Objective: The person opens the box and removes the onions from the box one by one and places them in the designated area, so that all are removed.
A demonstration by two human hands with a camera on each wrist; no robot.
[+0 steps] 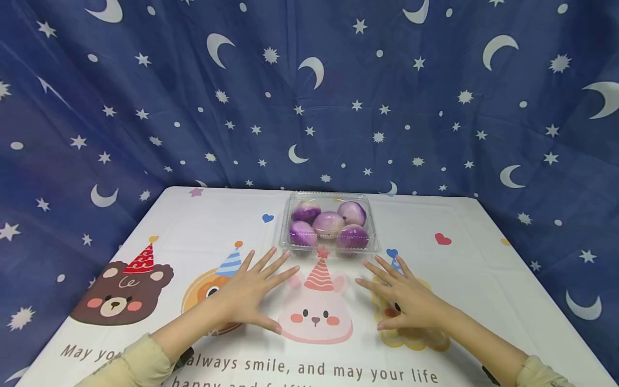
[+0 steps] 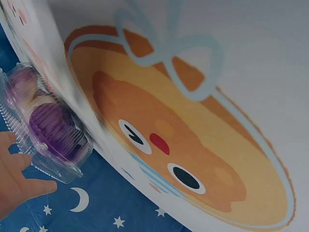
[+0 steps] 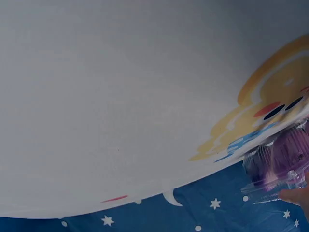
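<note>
A clear plastic clamshell box stands near the back of the table, its lid apparently down. Inside sit several shiny, round, purple-and-white pieces that look like onions. My left hand is spread, fingers straight, just front-left of the box and apart from it. On the front-right side, my right hand is spread likewise, also apart from the box. Neither hand holds anything. In the left wrist view, part of the left hand shows beside the box; only a fingertip appears in the right wrist view.
A white tablecloth printed with cartoon animals, hearts and lettering covers the table. Behind the table and along its sides hangs a dark blue curtain with moons and stars. The table's back edge lies right behind the box.
</note>
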